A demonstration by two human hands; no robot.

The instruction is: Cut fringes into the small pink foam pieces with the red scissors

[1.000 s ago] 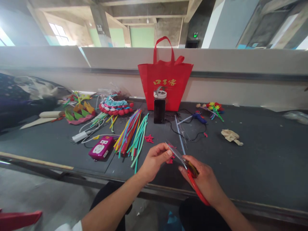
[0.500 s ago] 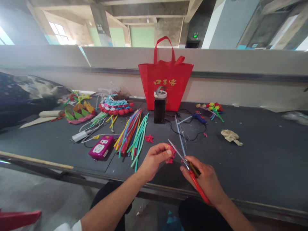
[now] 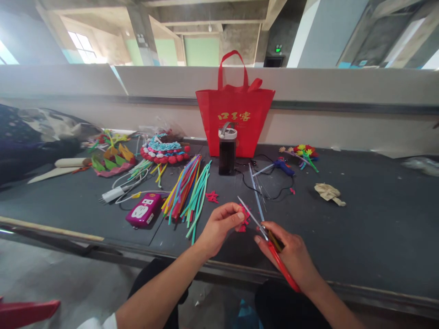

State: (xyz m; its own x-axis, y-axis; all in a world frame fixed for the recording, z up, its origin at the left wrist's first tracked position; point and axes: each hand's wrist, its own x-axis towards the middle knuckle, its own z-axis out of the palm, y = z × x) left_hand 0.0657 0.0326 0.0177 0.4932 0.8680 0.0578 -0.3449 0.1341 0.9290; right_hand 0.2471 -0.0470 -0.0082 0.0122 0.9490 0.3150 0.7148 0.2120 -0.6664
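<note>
My left hand is closed in a pinch on a small red piece, mostly hidden by the fingertips; its exact kind I cannot make out. My right hand grips scissors with red handles, their pointed blades aimed up and left. The blades pass close by the red piece; whether they touch it I cannot tell. Beyond my left hand, a cluster of small red pieces lies on the dark table. A bundle of coloured fuzzy stems is spread left of it.
A red bag stands at the back, behind a dark bottle with a white lid. Left are a purple power socket box, a white plug and craft flowers. Right are a blue glue gun and a crumpled beige scrap.
Both hands keep their grips, and the scissors and red piece hold nearly the same position. The whole view has shifted very slightly.
</note>
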